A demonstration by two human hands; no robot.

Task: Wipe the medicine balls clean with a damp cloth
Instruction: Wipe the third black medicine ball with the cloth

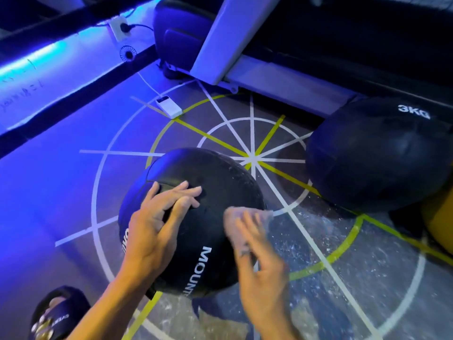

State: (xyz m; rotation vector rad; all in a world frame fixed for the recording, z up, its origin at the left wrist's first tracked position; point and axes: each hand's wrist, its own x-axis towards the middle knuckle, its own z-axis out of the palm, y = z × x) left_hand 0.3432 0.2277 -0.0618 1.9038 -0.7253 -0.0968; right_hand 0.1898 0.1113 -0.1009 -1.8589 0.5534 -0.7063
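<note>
I see a black medicine ball on the marked floor | left hand rests on it, fingers spread | right hand blurred, fingers extended pressing a pale cloth to its right side | second ball marked 3KG well apart at right | white power bank beyond

Black ball with white lettering; pale cloth; grey speckled floor marked with white and yellow-green lines.
</note>
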